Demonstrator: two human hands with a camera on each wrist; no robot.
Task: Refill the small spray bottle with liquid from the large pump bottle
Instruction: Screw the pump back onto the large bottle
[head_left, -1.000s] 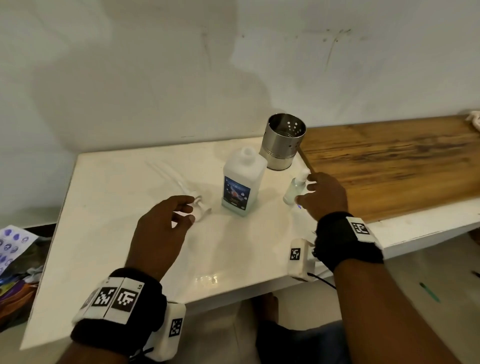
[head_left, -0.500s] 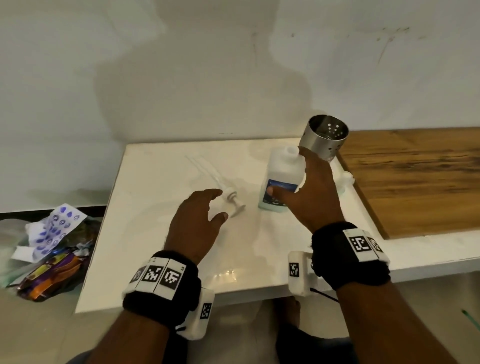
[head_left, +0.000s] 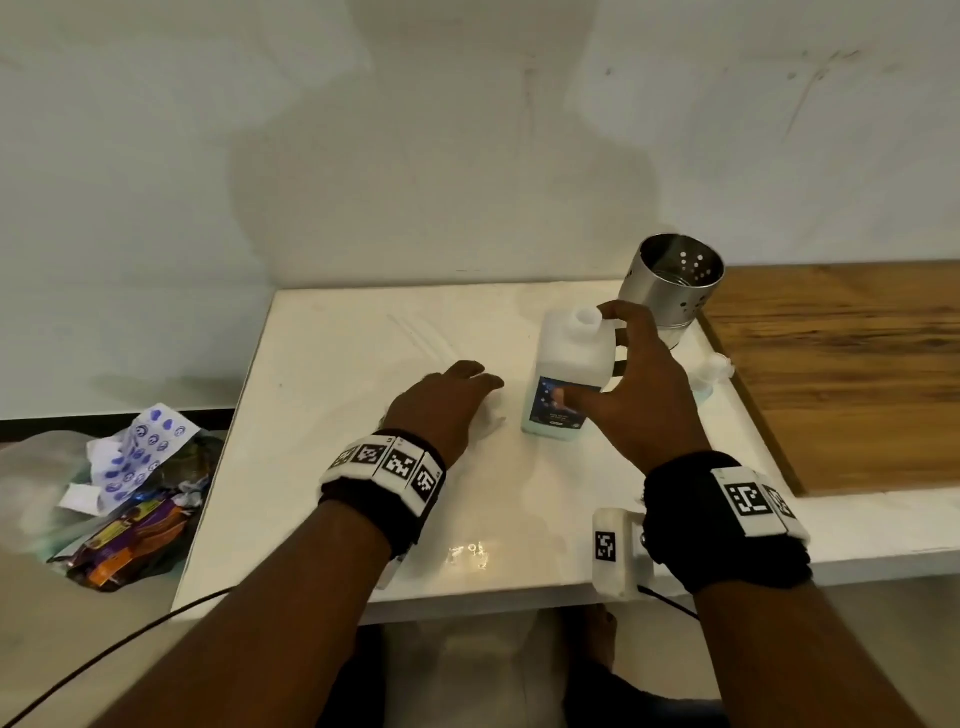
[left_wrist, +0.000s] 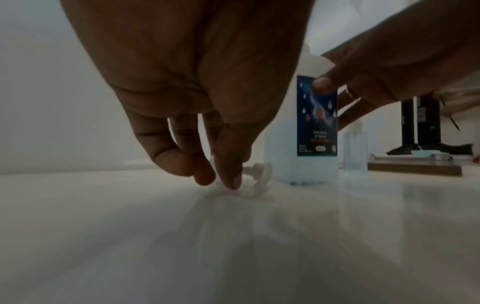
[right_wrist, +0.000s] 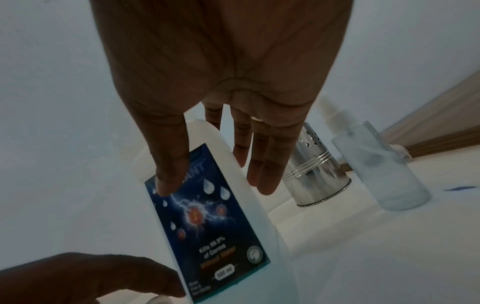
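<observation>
**Right hand on the uncapped pump bottle, left hand over its pump head**

The large pump bottle (head_left: 569, 374), a boxy translucent plastic body with a dark blue label and an open neck, stands on the glossy white bench (head_left: 337, 374). The right hand (head_left: 644, 395) grasps it, thumb on the label, fingers round the far side. The left hand (head_left: 441, 405), fingers loosely bent and released, touches the white pump head (left_wrist: 259, 174) lying on the bench. The small spray bottle (right_wrist: 381, 166), a frosted clear cylinder, stands just right, near a perforated steel holder (head_left: 672, 283).
</observation>
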